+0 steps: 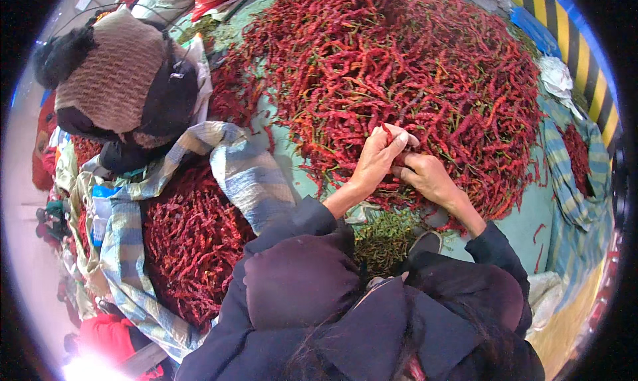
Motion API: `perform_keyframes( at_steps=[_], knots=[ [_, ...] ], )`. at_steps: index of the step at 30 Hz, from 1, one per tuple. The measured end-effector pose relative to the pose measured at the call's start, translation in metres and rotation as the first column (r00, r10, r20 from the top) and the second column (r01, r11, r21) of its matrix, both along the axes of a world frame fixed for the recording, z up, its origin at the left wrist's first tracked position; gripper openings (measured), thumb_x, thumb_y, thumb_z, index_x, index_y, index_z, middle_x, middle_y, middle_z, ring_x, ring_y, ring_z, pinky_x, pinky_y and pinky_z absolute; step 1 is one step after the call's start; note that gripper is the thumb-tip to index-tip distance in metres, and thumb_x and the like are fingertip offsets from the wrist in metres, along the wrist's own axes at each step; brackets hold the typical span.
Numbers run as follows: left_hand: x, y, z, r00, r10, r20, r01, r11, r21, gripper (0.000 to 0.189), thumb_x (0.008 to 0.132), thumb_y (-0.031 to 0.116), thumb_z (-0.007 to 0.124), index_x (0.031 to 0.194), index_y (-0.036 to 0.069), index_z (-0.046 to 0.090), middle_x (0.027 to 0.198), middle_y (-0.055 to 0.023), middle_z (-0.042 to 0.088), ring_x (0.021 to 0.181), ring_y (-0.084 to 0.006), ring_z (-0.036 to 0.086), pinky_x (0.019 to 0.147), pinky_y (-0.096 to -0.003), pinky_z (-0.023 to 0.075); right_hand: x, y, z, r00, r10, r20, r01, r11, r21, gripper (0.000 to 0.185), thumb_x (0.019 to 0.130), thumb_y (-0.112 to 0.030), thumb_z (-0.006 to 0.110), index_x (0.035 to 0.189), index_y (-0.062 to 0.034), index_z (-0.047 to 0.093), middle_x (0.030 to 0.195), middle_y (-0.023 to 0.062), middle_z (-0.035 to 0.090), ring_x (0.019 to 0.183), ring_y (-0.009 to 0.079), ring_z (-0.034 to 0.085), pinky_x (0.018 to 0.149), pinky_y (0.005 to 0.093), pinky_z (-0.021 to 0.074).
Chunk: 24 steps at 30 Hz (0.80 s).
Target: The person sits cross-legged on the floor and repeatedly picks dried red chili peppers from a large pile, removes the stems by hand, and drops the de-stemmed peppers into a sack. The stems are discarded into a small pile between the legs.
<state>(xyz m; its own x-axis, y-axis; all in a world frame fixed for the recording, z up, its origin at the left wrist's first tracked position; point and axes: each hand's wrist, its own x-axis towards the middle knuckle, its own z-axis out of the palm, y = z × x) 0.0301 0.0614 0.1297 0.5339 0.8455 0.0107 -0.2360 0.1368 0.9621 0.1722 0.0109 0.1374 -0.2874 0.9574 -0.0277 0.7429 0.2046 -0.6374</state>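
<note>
A large heap of red chili peppers (349, 67), many with green stems, spreads in front of me on a pale green surface. My left hand (380, 154) is closed on a red chili pepper (387, 132), whose end shows between thumb and fingers. Close against it at the right, my right hand (426, 174) has its fingers curled at the near edge of the heap; what lies between them is mostly hidden. Below the hands, between my legs, is a pile of green stems (386, 236).
An open striped woven sack (122, 241) at the left holds red chilies (194, 241). Beyond it sits a person (119, 72) with a patterned head covering. Another striped sack (568, 166) with chilies stands at the right, near a yellow-and-black striped edge (580, 47).
</note>
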Motion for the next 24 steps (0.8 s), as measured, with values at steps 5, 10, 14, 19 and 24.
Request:
perform_keyframes(
  at_steps=[5, 10, 14, 19, 24],
  knots=[
    [0.000, 0.006, 0.011, 0.916, 0.120, 0.382, 0.063, 0.899, -0.434, 0.039, 0.093, 0.035, 0.038, 0.098, 0.000, 0.055, 0.078, -0.0033, 0.054, 0.068, -0.0148, 0.053, 0.066, -0.0288, 0.0453, 0.002, 0.004, 0.020, 0.789, -0.276, -0.550, -0.083, 0.838, -0.540, 0.019, 0.085, -0.022, 0.055, 0.086, -0.0028, 0.055, 0.075, 0.0007, 0.060, 0.062, 0.0079, 0.051, 0.054, 0.0238, 0.0408],
    [-0.011, 0.015, 0.010, 0.845, 0.199, 0.497, 0.129, 0.826, -0.549, 0.036, 0.093, 0.033, 0.037, 0.086, 0.002, 0.053, 0.061, 0.0017, 0.039, 0.048, -0.0076, 0.030, 0.046, -0.0233, 0.0284, 0.006, -0.001, 0.011, 0.783, -0.158, -0.602, -0.160, 0.884, -0.439, 0.017, 0.086, -0.018, 0.051, 0.086, -0.0013, 0.053, 0.069, 0.0043, 0.059, 0.057, 0.0076, 0.051, 0.050, 0.0211, 0.0409],
    [-0.002, 0.004, 0.019, 0.881, 0.148, 0.449, 0.079, 0.890, -0.448, 0.037, 0.095, 0.032, 0.033, 0.085, 0.003, 0.053, 0.061, 0.0018, 0.039, 0.053, -0.0083, 0.033, 0.051, -0.0238, 0.0297, 0.011, -0.005, 0.003, 0.758, -0.275, -0.592, 0.015, 0.914, -0.405, 0.018, 0.085, -0.016, 0.049, 0.085, 0.0009, 0.053, 0.062, 0.0055, 0.057, 0.052, 0.0087, 0.052, 0.047, 0.0227, 0.0421],
    [0.017, -0.019, 0.022, 0.956, -0.066, 0.287, 0.118, 0.979, -0.165, 0.035, 0.096, 0.028, 0.031, 0.086, 0.002, 0.051, 0.069, -0.0012, 0.044, 0.063, -0.0105, 0.040, 0.059, -0.0253, 0.0350, 0.009, -0.008, -0.015, 0.700, -0.346, -0.625, 0.253, 0.938, -0.237, 0.013, 0.083, -0.013, 0.050, 0.079, -0.0018, 0.056, 0.057, 0.0037, 0.057, 0.049, 0.0106, 0.054, 0.045, 0.0261, 0.0417],
    [-0.002, 0.021, 0.007, 0.731, 0.179, 0.658, 0.279, 0.802, -0.528, 0.032, 0.095, 0.031, 0.033, 0.085, 0.005, 0.049, 0.063, 0.0008, 0.036, 0.052, -0.0098, 0.030, 0.049, -0.0239, 0.0298, 0.020, -0.012, 0.019, 0.470, -0.409, -0.782, -0.089, 0.859, -0.504, 0.022, 0.084, -0.021, 0.054, 0.082, 0.0003, 0.057, 0.056, 0.0014, 0.052, 0.043, 0.0052, 0.044, 0.041, 0.0177, 0.0368]
  ],
)
